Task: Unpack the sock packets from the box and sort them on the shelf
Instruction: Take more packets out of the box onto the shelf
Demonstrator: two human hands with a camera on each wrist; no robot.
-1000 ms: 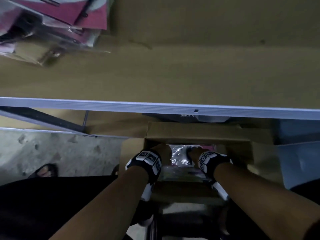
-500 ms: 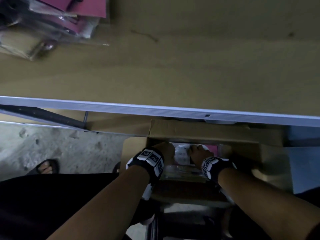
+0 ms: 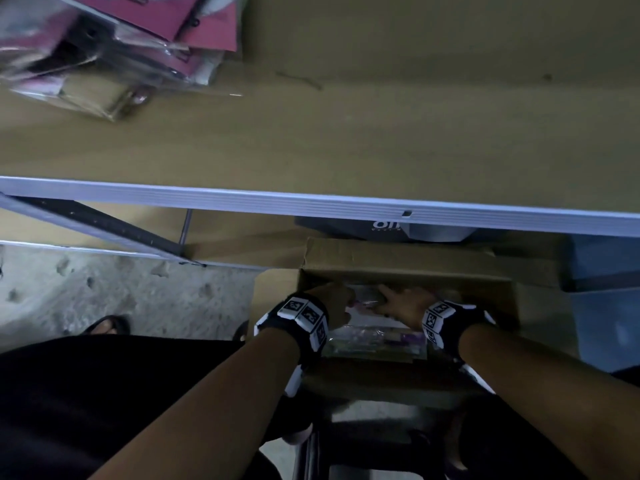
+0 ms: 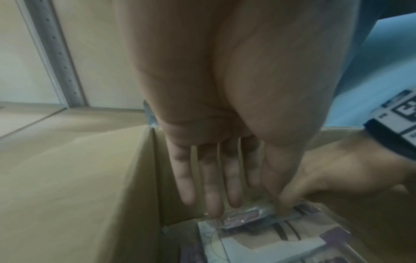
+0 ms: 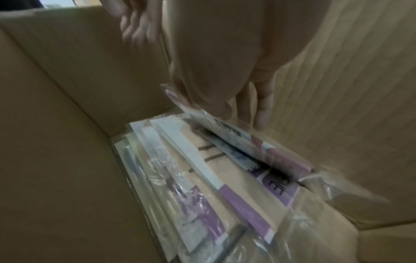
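An open cardboard box (image 3: 398, 258) sits below the shelf (image 3: 381, 133) and holds several clear sock packets (image 5: 202, 178) with purple and white cards. Both hands are inside it. My right hand (image 5: 242, 119) pinches the top edge of one sock packet (image 5: 281, 160) between thumb and fingers and tilts it up from the stack by the box wall. My left hand (image 4: 213, 204) points down with straight fingers, its tips touching the clear edge of that same packet (image 4: 243, 211). In the head view the left hand (image 3: 332, 303) and right hand (image 3: 401, 303) nearly meet.
Pink-carded sock packets (image 3: 121, 46) lie on the shelf's far left. The shelf's metal front rail (image 3: 311, 202) overhangs the box. A dark box (image 3: 388, 226) stands behind, a blue bin (image 3: 606, 306) to the right, and concrete floor (image 3: 121, 292) with a sandalled foot (image 3: 107, 325) to the left.
My right hand has slid left across the packets, closer to the left hand. The left hand has barely moved.
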